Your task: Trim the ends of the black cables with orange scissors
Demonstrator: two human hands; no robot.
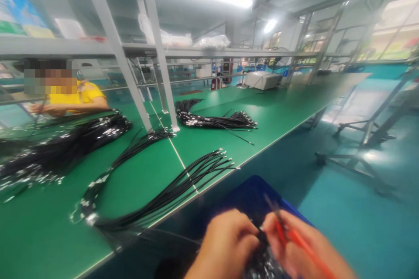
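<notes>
Low at the right of the view, my right hand (291, 235) is closed around red-handled scissors (303, 242), their thin dark tips pointing up and left. My left hand (225, 239) is closed beside it, with thumb and fingers pinched at a black cable (261, 236) that is mostly hidden. The fingertips of both hands nearly meet there. Below them lies a blurred heap of black cables with silvery ends (266, 263), above a dark blue bin (255, 187). On the table to the left, a curved bundle of black cables (163, 198) has its ends at the table edge.
The green table (131, 187) runs away to the right, with shelf posts (163, 61) standing on it. Another cable bundle (209, 121) and a big cable pile (65, 144) lie there. A person in yellow (91, 96) sits across. A wheeled metal frame (360, 148) stands right.
</notes>
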